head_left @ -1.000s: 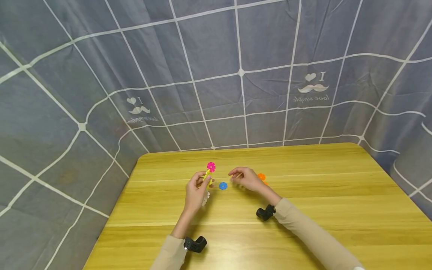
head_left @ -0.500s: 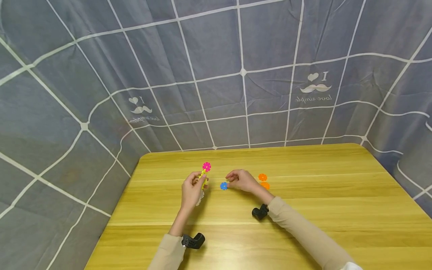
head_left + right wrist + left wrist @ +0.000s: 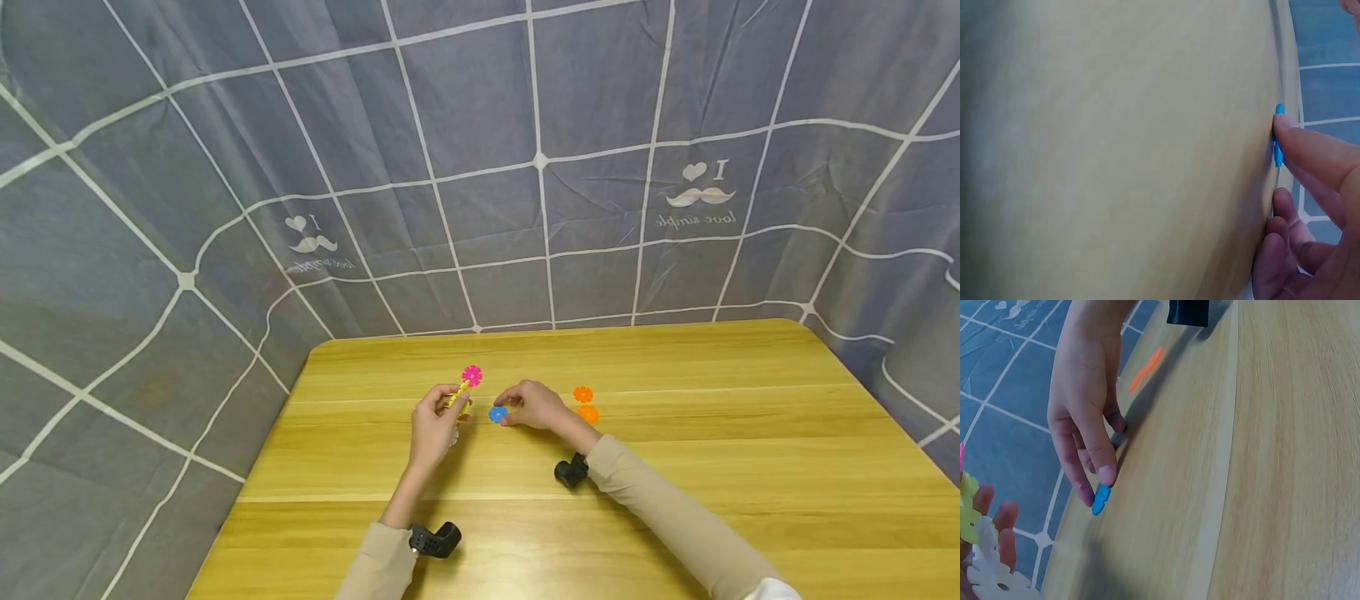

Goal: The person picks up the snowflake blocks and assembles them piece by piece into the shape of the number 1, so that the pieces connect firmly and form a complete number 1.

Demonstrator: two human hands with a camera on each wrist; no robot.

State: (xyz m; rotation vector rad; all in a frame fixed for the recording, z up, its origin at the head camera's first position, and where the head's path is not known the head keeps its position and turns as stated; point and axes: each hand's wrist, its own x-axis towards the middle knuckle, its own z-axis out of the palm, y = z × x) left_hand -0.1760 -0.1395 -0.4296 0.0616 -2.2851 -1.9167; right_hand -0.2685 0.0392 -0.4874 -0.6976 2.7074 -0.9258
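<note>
Between the thumb and fingers of my left hand (image 3: 432, 429) is a joined piece of notched, flower-shaped plastic discs. Its pink disc (image 3: 472, 376) sticks up at the far end, a yellow disc (image 3: 969, 509) is in the middle, and a white disc (image 3: 999, 581) hangs lowest, partly behind the hand in the head view. To the right, my right hand (image 3: 542, 407) pinches the rim of a blue notched disc (image 3: 497, 414) with thumb and finger, close over the table. The right wrist view shows this blue disc (image 3: 1279, 156) edge-on, under the thumb.
Two orange discs, one farther back (image 3: 582, 394) and one nearer (image 3: 588, 413), lie on the wooden table (image 3: 525, 533) just right of my right hand. A grey curtain (image 3: 495, 208) with white lines hangs behind the table and along its sides.
My right hand has come left to the blue disc, which lay apart from it, and now pinches it. My left hand shifted left with the joined discs, then back right.
</note>
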